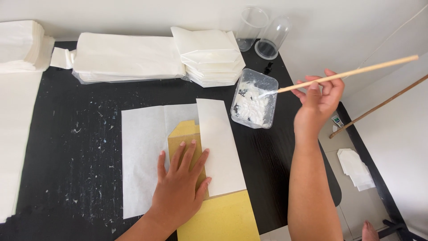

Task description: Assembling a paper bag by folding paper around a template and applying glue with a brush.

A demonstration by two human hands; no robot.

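Stick (352, 72) in right hand (318, 105), tip in paste tub (254, 105).

Black paint-flecked wooden table (76, 147) carries stacked white paper bags (127, 57), a clear plastic paste tub (254, 99), two upturned clear cups (262, 30).

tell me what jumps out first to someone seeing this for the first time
The long wooden stick in the right hand stands out at once, its tip dipped into white paste in a clear plastic tub at centre right. Next comes the left hand pressed flat on a half-folded white paper sheet over a yellow card template on the speckled black table. Stacks of folded white paper line the far edge.
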